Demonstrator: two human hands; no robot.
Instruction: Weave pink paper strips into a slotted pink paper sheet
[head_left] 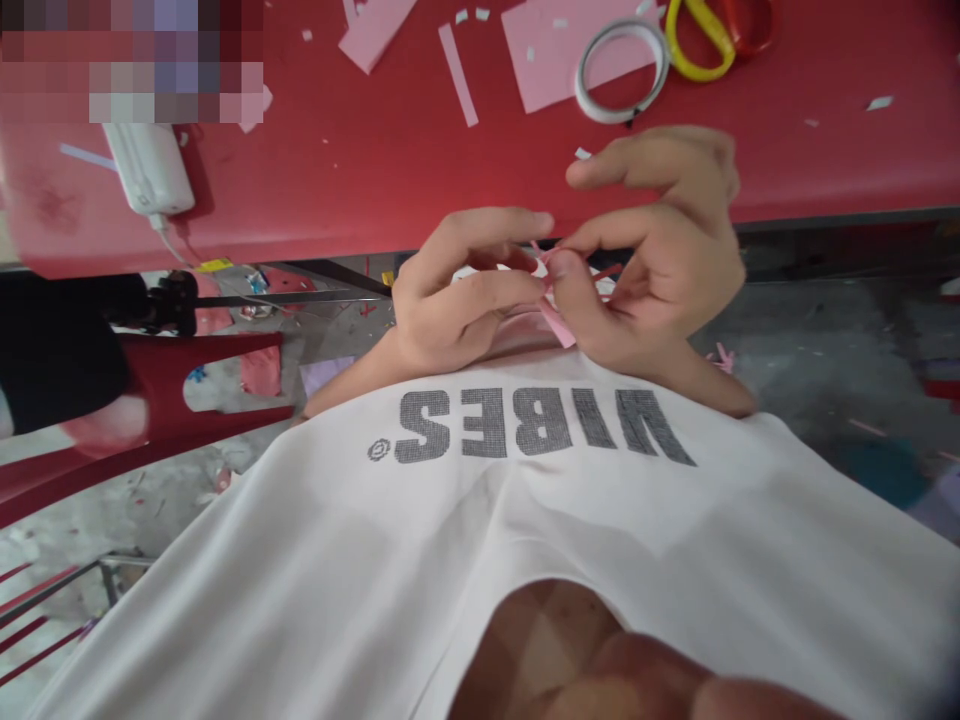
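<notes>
A small folded bundle of pink paper strips (561,318) sits just below the red table's front edge, above my white "VIBES" shirt (525,520). My left hand (465,290) and my right hand (645,260) both pinch it, fingertips meeting around it. Their fingers hide much of its shape. Above my right hand, on the red table (810,150), lie a white tape roll (621,72) and yellow-handled scissors (701,40). A pink paper sheet (570,55) and a loose pink strip (457,75) rest farther left.
Paper scraps dot the red table, and a white plug-in adapter (148,168) lies at its left. Long metal scissor blades (285,298) stick out below the table's edge, near a red plastic chair (172,400). Scraps litter the grey floor (810,350).
</notes>
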